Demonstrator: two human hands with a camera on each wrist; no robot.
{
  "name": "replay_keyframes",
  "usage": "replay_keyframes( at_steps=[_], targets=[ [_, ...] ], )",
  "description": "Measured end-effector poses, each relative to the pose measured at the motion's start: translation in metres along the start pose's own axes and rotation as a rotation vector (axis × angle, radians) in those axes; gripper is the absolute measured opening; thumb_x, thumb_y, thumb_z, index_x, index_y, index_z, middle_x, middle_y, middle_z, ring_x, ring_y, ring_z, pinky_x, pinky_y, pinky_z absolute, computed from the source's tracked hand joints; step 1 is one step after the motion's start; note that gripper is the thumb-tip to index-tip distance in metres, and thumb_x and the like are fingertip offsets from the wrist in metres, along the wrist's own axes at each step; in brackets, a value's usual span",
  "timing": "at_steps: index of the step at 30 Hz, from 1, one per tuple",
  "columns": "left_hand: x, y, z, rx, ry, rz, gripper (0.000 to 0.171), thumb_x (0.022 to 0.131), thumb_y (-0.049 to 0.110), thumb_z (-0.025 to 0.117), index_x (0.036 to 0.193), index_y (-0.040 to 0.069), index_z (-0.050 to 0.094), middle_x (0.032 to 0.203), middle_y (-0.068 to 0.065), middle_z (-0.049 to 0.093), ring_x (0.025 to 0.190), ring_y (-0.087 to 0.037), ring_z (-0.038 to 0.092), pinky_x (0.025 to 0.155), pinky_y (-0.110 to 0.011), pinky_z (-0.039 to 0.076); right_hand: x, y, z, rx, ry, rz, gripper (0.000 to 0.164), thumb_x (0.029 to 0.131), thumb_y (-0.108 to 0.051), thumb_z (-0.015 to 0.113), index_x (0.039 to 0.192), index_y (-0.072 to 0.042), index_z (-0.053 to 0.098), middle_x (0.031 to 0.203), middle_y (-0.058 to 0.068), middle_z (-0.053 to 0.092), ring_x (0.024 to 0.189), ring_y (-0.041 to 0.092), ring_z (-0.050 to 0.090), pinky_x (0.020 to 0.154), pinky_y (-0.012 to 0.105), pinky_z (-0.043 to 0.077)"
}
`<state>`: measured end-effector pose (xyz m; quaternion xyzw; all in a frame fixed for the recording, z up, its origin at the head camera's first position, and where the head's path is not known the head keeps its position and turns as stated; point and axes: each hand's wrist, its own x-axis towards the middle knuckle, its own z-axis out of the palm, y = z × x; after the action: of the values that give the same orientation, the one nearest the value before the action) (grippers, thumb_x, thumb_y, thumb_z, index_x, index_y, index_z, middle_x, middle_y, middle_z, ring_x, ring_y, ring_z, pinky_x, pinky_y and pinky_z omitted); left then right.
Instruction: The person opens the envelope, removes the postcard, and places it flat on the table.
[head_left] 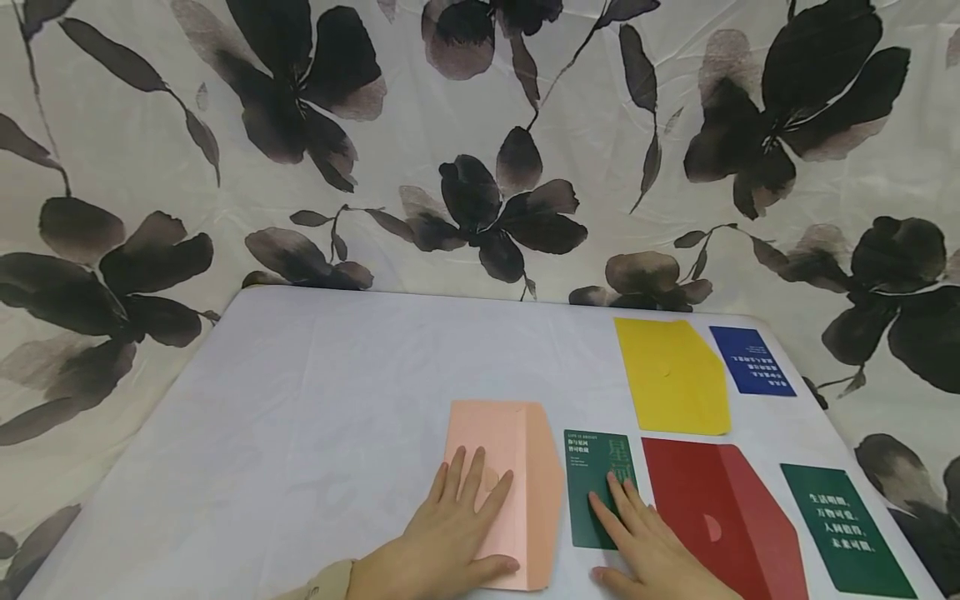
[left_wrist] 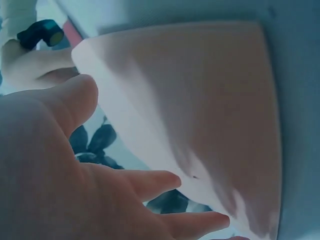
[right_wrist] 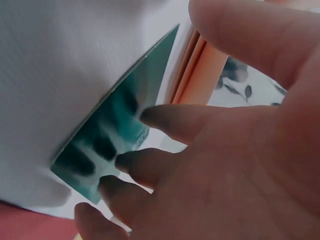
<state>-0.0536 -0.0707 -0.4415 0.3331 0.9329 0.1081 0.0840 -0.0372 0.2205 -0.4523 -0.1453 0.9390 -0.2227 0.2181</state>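
A peach envelope (head_left: 540, 483) with its pointed flap unfolded to the right lies on the white table. My left hand (head_left: 453, 525) is spread over it, fingers straight; in the left wrist view the fingers lie against or just above the paper (left_wrist: 215, 95), and I cannot tell which. To its right is a dark green card (head_left: 588, 475) with small printed text. My right hand (head_left: 648, 537) reaches over the card's lower right part, fingers extended. In the right wrist view its fingertips are close to the card (right_wrist: 120, 117), with dark shadows beneath them. Neither hand grips anything.
A red envelope (head_left: 690, 500) with its flap out lies right of the green card, beside a second green card (head_left: 847, 533). Behind are a yellow envelope (head_left: 671, 379) and a blue card (head_left: 750, 358). Floral cloth (head_left: 420, 108) hangs beyond the white table (head_left: 322, 400).
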Motion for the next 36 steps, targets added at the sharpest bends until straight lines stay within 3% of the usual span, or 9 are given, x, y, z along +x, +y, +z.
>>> replay_keyframes(
  at_steps=[12, 21, 36],
  targets=[
    [0.001, -0.004, 0.008, 0.005, -0.009, 0.0, 0.088, 0.093, 0.067, 0.048, 0.157, 0.011, 0.026, 0.159, -0.033, 0.007, 0.143, -0.057, 0.007, 0.11, -0.067, 0.022, 0.0, -0.002, -0.002, 0.009, -0.015, -0.014, 0.091, 0.085, -0.052, 0.07, 0.153, -0.004, 0.034, 0.161, 0.027, 0.015, 0.143, 0.054, 0.013, 0.103, 0.075, 0.022],
    [0.005, -0.005, 0.005, 0.005, 0.011, -0.013, 0.086, 0.093, 0.065, 0.051, 0.156, 0.012, 0.028, 0.159, -0.032, 0.009, 0.143, -0.056, 0.008, 0.11, -0.065, 0.023, 0.005, -0.007, -0.01, -0.034, -0.027, 0.079, 0.091, 0.082, -0.051, 0.074, 0.155, -0.013, 0.034, 0.164, 0.017, 0.016, 0.147, 0.044, 0.016, 0.099, 0.073, 0.031],
    [0.014, -0.013, 0.003, 0.012, 0.012, -0.019, 0.084, 0.092, 0.063, 0.055, 0.155, 0.012, 0.031, 0.158, -0.032, 0.012, 0.143, -0.056, 0.01, 0.109, -0.065, 0.025, 0.013, -0.009, -0.02, -0.011, 0.004, -0.004, 0.085, 0.087, -0.048, 0.071, 0.154, -0.01, 0.036, 0.163, 0.019, 0.016, 0.147, 0.045, 0.014, 0.101, 0.068, 0.034]
  ],
)
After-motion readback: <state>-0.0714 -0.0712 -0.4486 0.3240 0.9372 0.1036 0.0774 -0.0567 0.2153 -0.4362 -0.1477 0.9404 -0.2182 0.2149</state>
